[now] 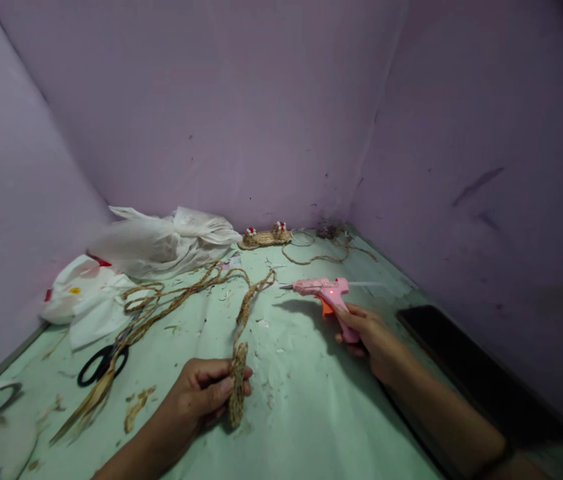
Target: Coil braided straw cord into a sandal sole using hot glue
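My left hand (206,399) pinches a coiled piece of braided fibre rope (238,390) at the lower middle, held upright on edge. A tail of the same rope runs up from the coil and bends over near the table's centre. Wrapped round the handle of a pink glue gun (322,289), my right hand (368,332) is to the right of the rope. The gun's nozzle points left, near the rope's bent end but apart from it. A small light glows on its body, and a clear glue stick juts from its back.
On the green table (301,400) lie long rope strands (181,297), black-handled scissors (96,365) and fibre scraps at left. White plastic bags (161,240) sit behind. Woven pieces with red-and-white trim (266,239) rest by the wall. A dark flat object (466,367) lies right.
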`<state>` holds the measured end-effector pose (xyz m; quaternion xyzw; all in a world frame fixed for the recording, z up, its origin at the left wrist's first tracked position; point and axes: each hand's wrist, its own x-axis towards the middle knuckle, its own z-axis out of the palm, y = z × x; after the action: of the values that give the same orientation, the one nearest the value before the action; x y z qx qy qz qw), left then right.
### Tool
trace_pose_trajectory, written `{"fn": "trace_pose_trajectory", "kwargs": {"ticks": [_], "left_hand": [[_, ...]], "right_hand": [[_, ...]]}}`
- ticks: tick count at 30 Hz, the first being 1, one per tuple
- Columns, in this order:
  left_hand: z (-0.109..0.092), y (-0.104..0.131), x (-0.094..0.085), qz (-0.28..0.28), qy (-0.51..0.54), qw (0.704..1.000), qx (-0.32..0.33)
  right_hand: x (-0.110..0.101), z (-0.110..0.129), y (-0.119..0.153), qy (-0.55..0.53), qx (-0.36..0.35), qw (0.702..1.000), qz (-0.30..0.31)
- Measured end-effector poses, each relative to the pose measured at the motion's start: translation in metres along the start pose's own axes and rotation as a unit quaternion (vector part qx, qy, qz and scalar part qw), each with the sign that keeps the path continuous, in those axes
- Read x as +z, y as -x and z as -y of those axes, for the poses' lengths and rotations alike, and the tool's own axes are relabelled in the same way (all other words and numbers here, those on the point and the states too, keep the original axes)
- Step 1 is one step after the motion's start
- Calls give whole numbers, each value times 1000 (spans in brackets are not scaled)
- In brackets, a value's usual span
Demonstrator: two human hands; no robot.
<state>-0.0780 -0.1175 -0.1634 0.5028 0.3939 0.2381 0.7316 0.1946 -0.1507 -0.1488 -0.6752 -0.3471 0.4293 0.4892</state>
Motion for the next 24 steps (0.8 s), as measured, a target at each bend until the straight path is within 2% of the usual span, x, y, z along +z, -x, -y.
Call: {"fn": "trace_pose_trajectory", "kwargs": {"ticks": [5, 8, 10, 11, 12, 13, 15, 17, 19, 21, 24], "left_hand": [[4, -3, -4, 25, -17, 999, 10], [3, -3, -3, 32, -19, 999, 6], [3, -4, -3, 40, -16, 999, 9], [4, -4, -4, 47, -15, 999, 12], [4, -5, -4, 53, -14, 998, 16], [4, -5, -4, 59, -14, 998, 20], [4, -4, -4, 66, -16, 997, 31], [3, -3, -3, 69, -18, 997, 35], [0, -1, -2, 66, -17, 997, 36], [-3, 1, -1, 67, -13, 997, 33], [-8, 3, 1, 77, -21, 996, 34]], "right_hand": [[-5, 8, -19, 127, -34, 990, -51], [-7, 26, -13, 206, -102, 970, -77], [2, 41, -6, 236, -180, 953, -65], [9, 49, -2, 244, -247, 937, -34], [17, 57, 1, 251, -349, 903, 24], [26, 64, 3, 254, -444, 855, 87], [41, 76, 6, 271, -553, 763, 196], [52, 84, 6, 326, -564, 712, 264], [57, 88, 4, 397, -540, 681, 296], [58, 88, 0, 442, -531, 658, 299], [58, 85, -5, 438, -578, 636, 263]]}}
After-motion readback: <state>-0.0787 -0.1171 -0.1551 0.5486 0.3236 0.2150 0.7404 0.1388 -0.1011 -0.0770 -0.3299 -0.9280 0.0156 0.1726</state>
